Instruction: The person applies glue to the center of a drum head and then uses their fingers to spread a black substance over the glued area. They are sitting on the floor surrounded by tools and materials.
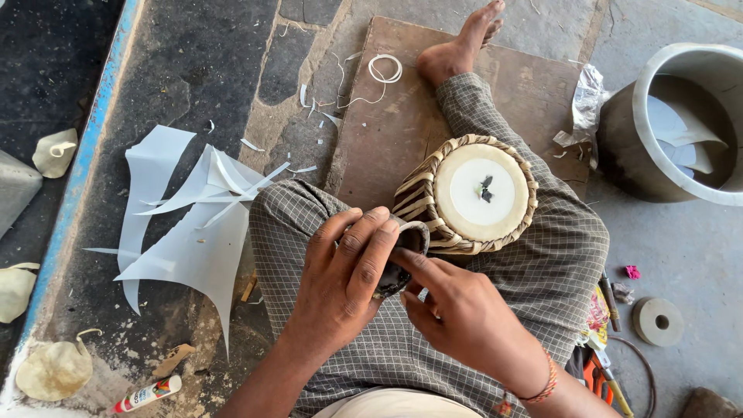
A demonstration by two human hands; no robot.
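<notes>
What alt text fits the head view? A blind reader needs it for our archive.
A seated person's left hand and right hand grip a small dark piece beside a small strap-laced drum resting on their checked-cloth lap. White cut sheets lie on the stone floor; a grey pot stands nearby.

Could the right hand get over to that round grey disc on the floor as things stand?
Probably yes. The right hand is busy pinching a small dark piece with the left hand, but the grey disc lies on open floor on its own side, with only small tools between.
</notes>
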